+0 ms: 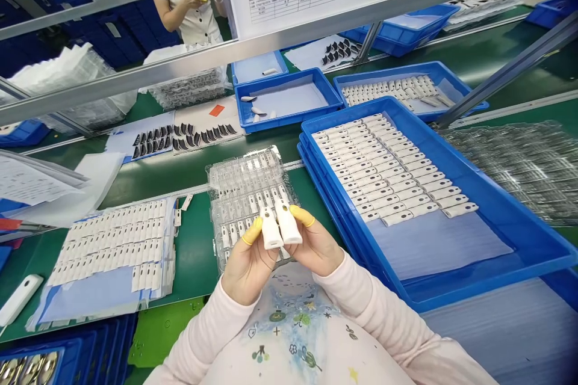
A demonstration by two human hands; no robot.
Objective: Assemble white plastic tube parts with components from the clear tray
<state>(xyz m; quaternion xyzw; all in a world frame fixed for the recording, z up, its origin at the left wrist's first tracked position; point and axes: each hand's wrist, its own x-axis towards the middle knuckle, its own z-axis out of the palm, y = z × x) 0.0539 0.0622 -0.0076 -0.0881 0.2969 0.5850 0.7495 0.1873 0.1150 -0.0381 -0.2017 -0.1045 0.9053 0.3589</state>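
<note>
White pieces, two, held up near centre, narrow ends far, broad flat ends near. L piece (271, 231) in L hand (246, 267), R piece (291, 228) in R hand (318, 246). Fingers approx. closed, one piece pinched per hand; yellow finger covers (251, 232) on both sides. Undersides hidden, so can't tell how far other fingers wrap. Pcs side by side, v. close; contact betw. them unclear.

Loc.: above near end of clear tray (215, 216), more white pcs in its slots. To R, blue tray (474, 280), paper-lined, long rows of same-looking pcs. To L, sheet stack (103, 295) w/ more rows. Far side: dark curved pcs (153, 141) on sheets; co-worker (192, 18) beyond the rail, hands together.

Step in hand, my read: paired handling, prob. a look-over of both at once; surface marks too small to judge. Next move calls for light, even pinch, wrists level, pcs kept from knocking; tray rows just below leave little room for stray fingertips.
</note>
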